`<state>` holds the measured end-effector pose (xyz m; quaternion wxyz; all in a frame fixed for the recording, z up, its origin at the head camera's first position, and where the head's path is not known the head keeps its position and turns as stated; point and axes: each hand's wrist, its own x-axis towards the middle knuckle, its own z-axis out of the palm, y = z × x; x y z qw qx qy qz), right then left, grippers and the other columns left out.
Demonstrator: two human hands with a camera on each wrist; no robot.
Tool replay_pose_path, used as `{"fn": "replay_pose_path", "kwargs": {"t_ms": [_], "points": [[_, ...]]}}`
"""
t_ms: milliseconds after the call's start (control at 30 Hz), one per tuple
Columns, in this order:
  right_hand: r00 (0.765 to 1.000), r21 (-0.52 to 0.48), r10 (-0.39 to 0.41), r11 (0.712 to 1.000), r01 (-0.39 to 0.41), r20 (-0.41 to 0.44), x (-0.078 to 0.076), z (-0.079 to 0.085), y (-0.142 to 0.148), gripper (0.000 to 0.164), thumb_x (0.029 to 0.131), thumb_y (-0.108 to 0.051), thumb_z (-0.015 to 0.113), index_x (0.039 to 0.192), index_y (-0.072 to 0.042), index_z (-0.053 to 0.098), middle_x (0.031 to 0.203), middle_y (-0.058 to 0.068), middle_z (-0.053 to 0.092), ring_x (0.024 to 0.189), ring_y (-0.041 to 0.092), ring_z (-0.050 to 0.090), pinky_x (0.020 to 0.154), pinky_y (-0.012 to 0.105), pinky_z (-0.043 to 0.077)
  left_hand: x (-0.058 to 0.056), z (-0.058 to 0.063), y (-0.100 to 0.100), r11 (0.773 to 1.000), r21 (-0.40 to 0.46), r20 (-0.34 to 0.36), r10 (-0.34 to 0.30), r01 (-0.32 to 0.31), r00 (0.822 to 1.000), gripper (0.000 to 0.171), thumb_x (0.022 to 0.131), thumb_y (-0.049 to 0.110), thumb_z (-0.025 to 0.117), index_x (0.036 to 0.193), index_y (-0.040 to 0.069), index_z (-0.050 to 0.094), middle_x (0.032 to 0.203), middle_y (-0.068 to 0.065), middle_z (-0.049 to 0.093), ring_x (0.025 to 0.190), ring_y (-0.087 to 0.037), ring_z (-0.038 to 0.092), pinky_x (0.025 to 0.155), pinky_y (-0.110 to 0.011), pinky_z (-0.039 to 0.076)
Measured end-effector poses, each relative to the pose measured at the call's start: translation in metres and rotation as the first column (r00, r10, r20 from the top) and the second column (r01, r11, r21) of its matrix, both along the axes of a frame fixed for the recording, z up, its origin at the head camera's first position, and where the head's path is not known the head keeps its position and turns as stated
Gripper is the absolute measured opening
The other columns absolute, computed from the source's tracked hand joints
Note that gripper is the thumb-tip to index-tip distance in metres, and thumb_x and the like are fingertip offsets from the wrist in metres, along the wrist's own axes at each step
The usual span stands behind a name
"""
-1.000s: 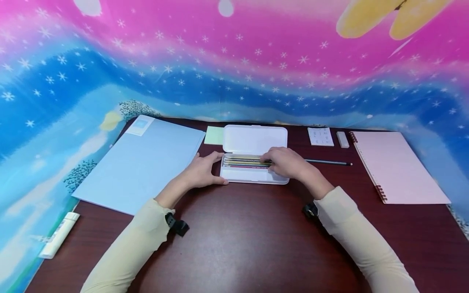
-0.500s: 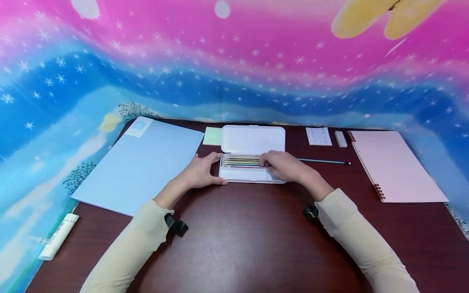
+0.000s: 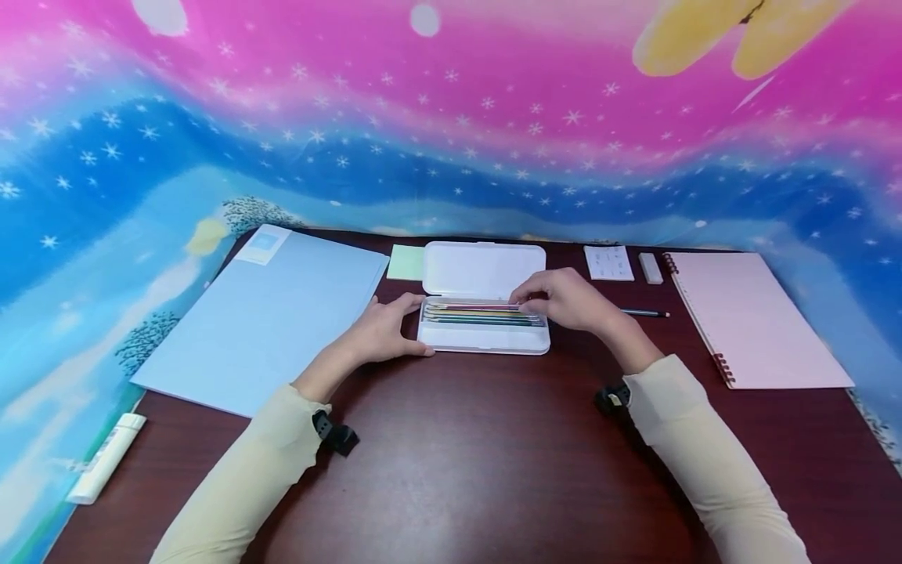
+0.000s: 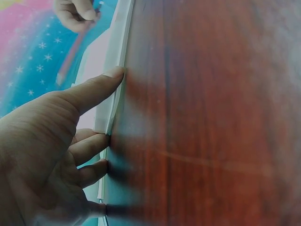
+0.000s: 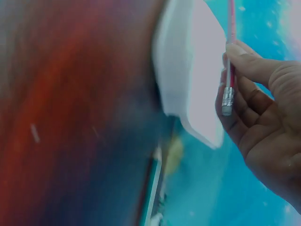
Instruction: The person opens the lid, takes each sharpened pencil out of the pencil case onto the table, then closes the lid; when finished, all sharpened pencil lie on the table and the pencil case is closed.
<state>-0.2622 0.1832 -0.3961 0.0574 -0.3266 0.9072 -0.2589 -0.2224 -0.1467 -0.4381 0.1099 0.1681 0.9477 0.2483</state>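
A white pencil case (image 3: 485, 338) lies with its lid (image 3: 486, 269) raised at the back. Several pencils (image 3: 472, 319) lie side by side in its rear part. My left hand (image 3: 384, 329) holds the case's left end, thumb at the front corner and forefinger at the back one. In the left wrist view that thumb (image 4: 101, 89) presses along the case's edge. Between thumb and fingers my right hand (image 3: 571, 300) pinches a red pencil (image 5: 230, 70) near its silver ferrule and white eraser, over the case. Its other end points left.
A dark pencil (image 3: 644, 312) lies right of the case. Behind are green sticky notes (image 3: 405, 262), a white note sheet (image 3: 609, 263) and an eraser (image 3: 651, 268). A blue folder (image 3: 268, 321) and glue stick (image 3: 108, 458) lie left, a pink spiral notebook (image 3: 761, 321) right.
My right hand was down among the pencils; now it is raised slightly and further right, with the red pencil between its fingers. The left hand has stayed at the case.
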Motion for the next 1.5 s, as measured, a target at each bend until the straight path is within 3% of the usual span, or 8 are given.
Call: {"fn": "replay_pose_path", "kwargs": {"t_ms": [233,533,733,1000,1267,1500], "points": [[0.995,-0.051,-0.049,0.998,0.045,-0.09,0.002,0.014,0.031,0.017,0.091,-0.01,0.075,0.104,-0.02,0.082,0.101,-0.002,0.076,0.091,0.013,0.067,0.078,0.033,0.054,0.001,0.001,-0.001,1.0,-0.001,0.005,0.006,-0.006,1.0,0.094,0.08,0.047,0.084,0.154,0.01,0.039,0.153,-0.009,0.052,0.148,-0.032,0.041,0.125,-0.065,0.008],[0.982,-0.09,-0.122,0.99,0.11,-0.145,0.006,0.013,0.082,0.018,0.092,-0.012,0.075,0.101,-0.025,0.083,0.099,-0.004,0.077,0.089,0.005,0.065,0.074,0.019,0.049,0.0,0.0,0.001,1.0,0.001,0.002,0.0,0.0,1.0,0.094,0.08,0.048,0.084,0.154,0.01,0.04,0.153,-0.009,0.053,0.147,-0.03,0.043,0.125,-0.064,0.009],[0.971,-0.074,-0.209,0.977,0.201,-0.115,0.012,0.012,0.11,0.022,0.09,-0.009,0.076,0.097,-0.029,0.083,0.097,-0.006,0.077,0.09,-0.006,0.063,0.077,0.012,0.047,0.0,-0.002,0.002,1.0,-0.006,-0.007,0.002,-0.002,1.0,0.094,0.079,0.047,0.084,0.153,0.01,0.041,0.152,-0.009,0.054,0.146,-0.03,0.044,0.125,-0.065,0.01],[0.956,-0.035,-0.292,0.956,0.291,-0.032,0.019,0.009,0.14,0.017,0.093,-0.016,0.074,0.097,-0.029,0.083,0.103,-0.003,0.076,0.091,-0.009,0.06,0.075,0.012,0.047,0.0,-0.002,0.0,1.0,0.004,-0.01,-0.006,0.006,1.0,0.093,0.08,0.047,0.084,0.154,0.01,0.04,0.153,-0.009,0.052,0.147,-0.03,0.043,0.124,-0.066,0.01],[0.94,-0.032,-0.339,0.94,0.34,0.024,0.024,0.001,0.163,0.011,0.094,-0.022,0.074,0.1,-0.024,0.083,0.105,0.005,0.076,0.092,-0.013,0.057,0.082,0.008,0.043,0.001,0.0,0.0,1.0,0.001,-0.02,-0.011,0.011,1.0,0.093,0.08,0.047,0.084,0.154,0.009,0.041,0.152,-0.01,0.053,0.146,-0.031,0.044,0.124,-0.067,0.011],[0.918,0.011,-0.389,0.921,0.389,0.075,0.02,-0.01,0.178,0.012,0.094,-0.026,0.073,0.101,-0.024,0.083,0.102,0.002,0.077,0.091,-0.013,0.059,0.082,0.009,0.044,0.002,-0.001,0.0,1.0,0.004,-0.015,-0.01,0.01,1.0,0.093,0.08,0.047,0.084,0.154,0.01,0.041,0.153,-0.01,0.053,0.147,-0.031,0.043,0.124,-0.066,0.011]]}}
